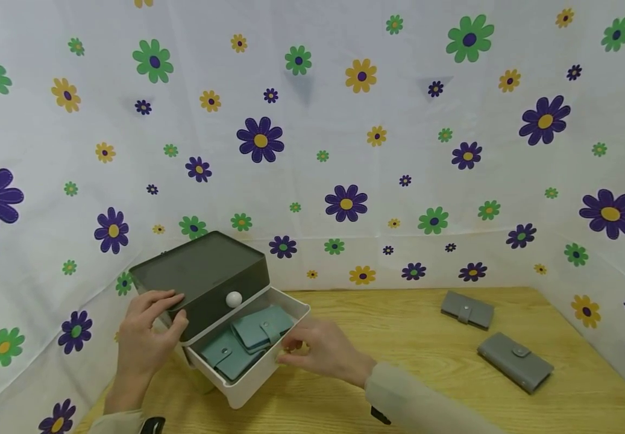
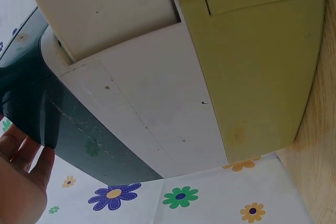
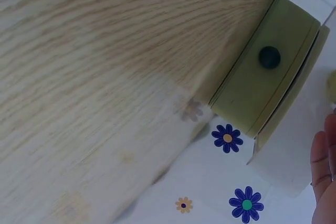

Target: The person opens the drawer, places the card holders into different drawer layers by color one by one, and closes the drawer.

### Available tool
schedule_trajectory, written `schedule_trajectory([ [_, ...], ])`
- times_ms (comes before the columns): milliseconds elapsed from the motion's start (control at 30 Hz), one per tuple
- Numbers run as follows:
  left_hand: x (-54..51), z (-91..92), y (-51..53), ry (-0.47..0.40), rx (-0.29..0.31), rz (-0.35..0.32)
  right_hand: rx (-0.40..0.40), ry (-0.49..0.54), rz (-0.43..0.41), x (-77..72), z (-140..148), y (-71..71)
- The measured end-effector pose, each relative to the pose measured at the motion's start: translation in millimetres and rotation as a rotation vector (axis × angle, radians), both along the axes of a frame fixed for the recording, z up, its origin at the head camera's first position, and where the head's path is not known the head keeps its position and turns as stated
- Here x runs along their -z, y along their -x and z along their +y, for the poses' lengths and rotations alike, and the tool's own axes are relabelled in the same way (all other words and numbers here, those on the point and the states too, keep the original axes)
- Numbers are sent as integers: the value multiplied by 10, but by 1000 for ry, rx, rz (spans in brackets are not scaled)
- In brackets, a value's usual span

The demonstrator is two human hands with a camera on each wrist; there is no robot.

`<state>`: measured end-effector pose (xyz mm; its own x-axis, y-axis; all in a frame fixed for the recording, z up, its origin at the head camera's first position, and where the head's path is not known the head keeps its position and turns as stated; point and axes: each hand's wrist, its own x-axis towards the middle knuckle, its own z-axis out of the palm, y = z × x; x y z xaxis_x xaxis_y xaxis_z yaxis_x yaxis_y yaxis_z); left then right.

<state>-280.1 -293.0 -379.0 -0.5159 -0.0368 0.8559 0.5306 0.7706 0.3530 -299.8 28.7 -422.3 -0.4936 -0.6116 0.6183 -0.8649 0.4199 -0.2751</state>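
A flower-printed cloth (image 1: 399, 157) is hung behind and beside a wooden table (image 1: 393, 374), on which a three-tier drawer unit (image 1: 204, 265) (dark on top, white in the middle, yellow-green below) is set towards the left. Its white drawer (image 1: 252, 380) is pulled out. The dark tier is gripped at its near corner between the fingers and thumb of the left hand (image 1: 146, 328). The drawer's front is met by the right hand (image 1: 328, 349); whether anything is pinched there cannot be told. Inside, two overlapping teal wallets (image 1: 263, 325) are held. Two grey wallets (image 1: 515, 361) are laid apart at the right. On the dark front, a white knob (image 1: 234, 299) is fixed.
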Motion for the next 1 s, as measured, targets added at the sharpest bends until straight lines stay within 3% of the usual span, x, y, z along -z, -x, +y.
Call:
schedule_trajectory([
  [367,2,-8,-11,2,-1,-17,13,-89,61,63,-1,-36],
  [700,-4,-1,-22,-7,3,-11,-19,-121,50,70,-34,-39],
  [1000,0,-4,-12,-11,-1,-25,17,-147,19,36,-124,-30],
])
